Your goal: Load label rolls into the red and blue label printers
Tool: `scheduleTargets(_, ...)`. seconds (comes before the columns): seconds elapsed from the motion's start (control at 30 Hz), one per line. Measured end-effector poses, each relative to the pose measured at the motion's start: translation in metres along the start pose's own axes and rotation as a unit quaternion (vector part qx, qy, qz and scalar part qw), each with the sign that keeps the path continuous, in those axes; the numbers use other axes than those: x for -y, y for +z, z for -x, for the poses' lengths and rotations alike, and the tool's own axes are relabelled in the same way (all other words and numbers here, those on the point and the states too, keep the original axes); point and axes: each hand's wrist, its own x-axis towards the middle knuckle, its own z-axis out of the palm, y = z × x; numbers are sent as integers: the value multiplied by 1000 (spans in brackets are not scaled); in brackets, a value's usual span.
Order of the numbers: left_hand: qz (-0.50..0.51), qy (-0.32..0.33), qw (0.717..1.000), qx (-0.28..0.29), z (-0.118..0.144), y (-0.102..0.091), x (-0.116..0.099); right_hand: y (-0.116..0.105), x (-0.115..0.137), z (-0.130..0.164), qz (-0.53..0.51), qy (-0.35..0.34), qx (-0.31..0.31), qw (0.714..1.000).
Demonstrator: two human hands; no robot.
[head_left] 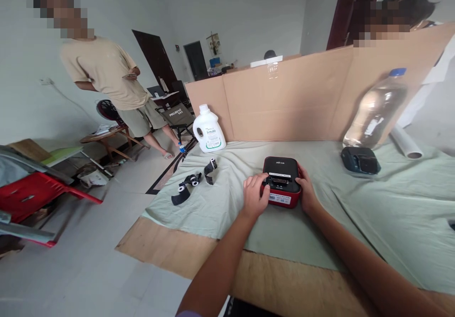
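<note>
A boxy device with a black top and red base (pixel 282 164), much like a small printer, lies on the pale green cloth (pixel 227 212). A slot with a pale strip crosses its top, and a white label is on its near side. My left hand (pixel 255 194) grips its left edge, fingers over the top by the slot and thumb at the near side. On the opposite side my right hand (pixel 306 189) holds the right edge, thumb near the top corner and the other fingers partly hidden behind the side. The device rests level between both hands.
Left of the device lie several small black rolls with white cores (pixel 182 196). Behind stand a white detergent jug (pixel 209 130) and a cardboard panel (pixel 284 104). A large water bottle (pixel 377 111), a dark device (pixel 360 161) and a white roll (pixel 407 141) are right. Two people are beyond.
</note>
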Motion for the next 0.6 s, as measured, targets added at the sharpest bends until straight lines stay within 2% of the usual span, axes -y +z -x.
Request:
scheduleTargets(0.1, -8, -7, 999, -40, -8, -12, 13, -3, -7, 3, 6, -11, 4, 1000)
scheduleTargets(0.2, -97, -62, 990, -80, -36, -35, 46, -4, -10, 3, 17, -8, 9, 1000)
scheduleTargets(0.27, -199, -150, 967, -46, -64, -55, 78, -4, -12, 3, 37, -9, 11, 999)
scheduleTargets(0.33, -286, -245, 926, -5, -91, -74, 109, -5, -12, 3, 58, -14, 14, 998)
scheduleTargets(0.4, -315, -323, 889, 75, -113, -89, 135, -5, -12, 4, 68, -19, 14, 997)
scheduleTargets(0.5, -304, -354, 874, 139, -128, -102, 157, -5, -10, 5, 64, -23, 22, 997)
scheduleTargets(0.6, -294, -338, 882, 147, -129, -109, 157, -5, -6, 6, 74, -30, 31, 996)
